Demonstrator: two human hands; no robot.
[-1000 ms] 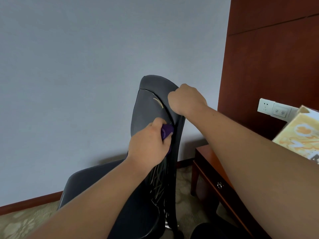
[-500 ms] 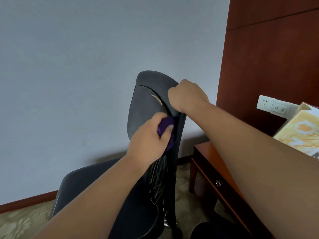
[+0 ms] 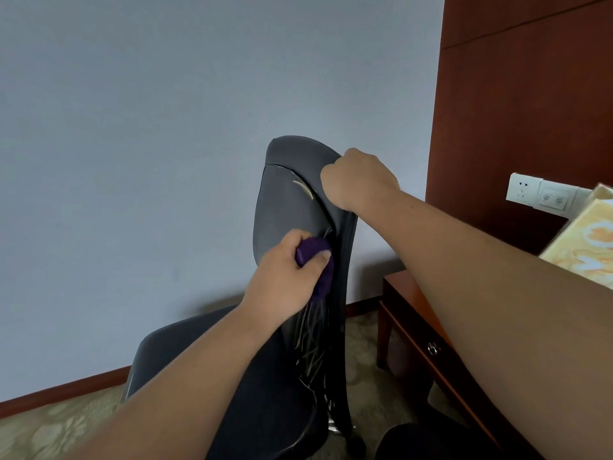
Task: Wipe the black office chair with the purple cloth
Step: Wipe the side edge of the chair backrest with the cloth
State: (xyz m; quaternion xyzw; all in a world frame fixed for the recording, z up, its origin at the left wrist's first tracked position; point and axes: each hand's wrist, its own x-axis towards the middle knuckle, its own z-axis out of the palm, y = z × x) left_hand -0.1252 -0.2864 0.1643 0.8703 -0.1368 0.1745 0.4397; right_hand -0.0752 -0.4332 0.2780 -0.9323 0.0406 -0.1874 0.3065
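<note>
2 bare hands work on a black office chair (image 3: 288,207) standing near a grey wall. The right hand (image 3: 360,179) is clenched over the top edge of the backrest, steadying it. The left hand (image 3: 285,277) has its fingers (image 3: 323,255) closed around a bunched purple cloth (image 3: 318,260), pressed against the backrest's middle. Wiping looks underway; next, the cloth probably needs drawing down toward the scuffed lower back and the seat.

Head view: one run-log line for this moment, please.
left hand: purple cloth pressed on black office chair backrest | right hand: gripping backrest edge
</note>
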